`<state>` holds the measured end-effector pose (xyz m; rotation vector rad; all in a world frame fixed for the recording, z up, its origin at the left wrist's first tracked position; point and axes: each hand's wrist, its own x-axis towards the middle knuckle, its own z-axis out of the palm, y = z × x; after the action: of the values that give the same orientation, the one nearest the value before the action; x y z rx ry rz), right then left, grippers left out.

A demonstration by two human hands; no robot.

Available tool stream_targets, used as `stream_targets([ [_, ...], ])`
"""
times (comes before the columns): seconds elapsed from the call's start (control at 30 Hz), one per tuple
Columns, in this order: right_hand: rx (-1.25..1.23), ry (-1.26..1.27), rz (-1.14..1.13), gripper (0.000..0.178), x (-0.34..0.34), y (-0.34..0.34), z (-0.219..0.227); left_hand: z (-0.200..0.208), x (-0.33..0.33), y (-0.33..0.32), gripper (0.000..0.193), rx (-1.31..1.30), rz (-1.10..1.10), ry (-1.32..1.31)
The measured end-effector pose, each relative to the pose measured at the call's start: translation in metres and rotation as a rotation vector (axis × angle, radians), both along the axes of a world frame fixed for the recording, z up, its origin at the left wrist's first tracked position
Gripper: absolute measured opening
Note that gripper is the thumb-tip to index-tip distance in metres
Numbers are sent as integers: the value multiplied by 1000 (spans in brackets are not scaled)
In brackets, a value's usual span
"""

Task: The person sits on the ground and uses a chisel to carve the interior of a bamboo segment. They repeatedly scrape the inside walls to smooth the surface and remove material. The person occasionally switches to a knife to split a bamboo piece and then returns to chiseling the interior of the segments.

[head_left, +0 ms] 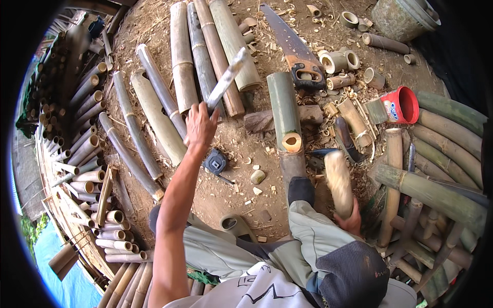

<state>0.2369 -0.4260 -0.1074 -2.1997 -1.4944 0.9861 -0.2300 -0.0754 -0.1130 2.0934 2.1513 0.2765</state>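
My left hand (201, 126) is closed round a chisel (227, 79), its flat pale blade pointing up and away over the bamboo poles; its handle is hidden in my fingers. On the right, low beside my knee, my right hand (351, 218) grips a thick wooden mallet (339, 187), blurred at its far end. Between the hands lies a green bamboo tube (284, 105) with a rough hole (291, 142) cut in its side. It rests across a short dark log (257, 122), its near end by my trouser cuff. Neither tool touches the bamboo.
A blue-black tape measure (215, 161) lies left of centre. A handsaw (292, 51), a hammer (348, 139), cut bamboo rings (334, 61) and a red tub (400, 105) lie to the right. Bamboo poles (182, 56) cover the far ground; stacks (87, 149) line the left.
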Motion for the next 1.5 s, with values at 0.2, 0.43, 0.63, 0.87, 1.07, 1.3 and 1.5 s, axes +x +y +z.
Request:
stream_targets([
  [0.2, -44, -209, 89, 81, -109, 59, -62, -32, 29, 59, 44, 30, 100, 19],
  [0.43, -137, -303, 37, 58, -113, 86, -67, -8, 159, -69, 94, -655, 47, -726],
  [0.63, -159, -324, -23, 40, -128, 102, -46, -101, 195, -129, 101, -542, 109, -1013],
  [0.87, -347, -387, -178, 26, -139, 110, -28, -114, 186, -122, 108, -630, 65, -968],
  [1.07, -26, -484, 466, 43, -166, 93, -42, -83, 203, -135, 113, -648, 137, -980],
  [1.3, -210, -257, 343, 68, -143, 68, -29, -108, 203, -123, 95, -697, -29, -1034],
  [1.5, -8, -327, 60, 91, -51, 123, 32, -89, 191, -134, 69, -648, -145, -1243],
])
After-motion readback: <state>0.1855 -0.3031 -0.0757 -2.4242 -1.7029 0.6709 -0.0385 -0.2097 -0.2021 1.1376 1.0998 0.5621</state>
